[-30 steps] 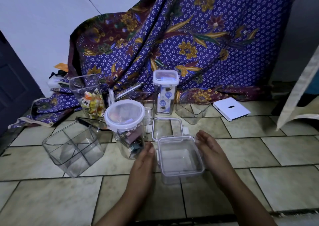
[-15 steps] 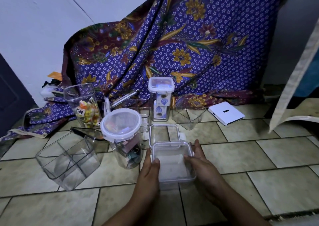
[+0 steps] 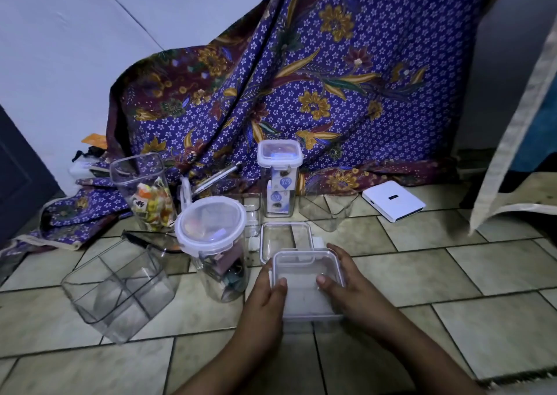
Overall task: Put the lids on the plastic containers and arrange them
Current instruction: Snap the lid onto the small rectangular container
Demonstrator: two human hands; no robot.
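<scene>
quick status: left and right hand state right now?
Left hand: closed on the left side of the lidded square container, thumb on top.
Right hand: closed on its right side, thumb on top.

Dim, bluish indoor light w/ soft shadows — wide-angle bending at frame edges, slight softness, small glare on round lid (image 3: 211, 226).

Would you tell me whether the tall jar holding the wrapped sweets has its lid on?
Off. The sweets jar shows a bare open rim, while the round jar beside it wears a lid.
</scene>
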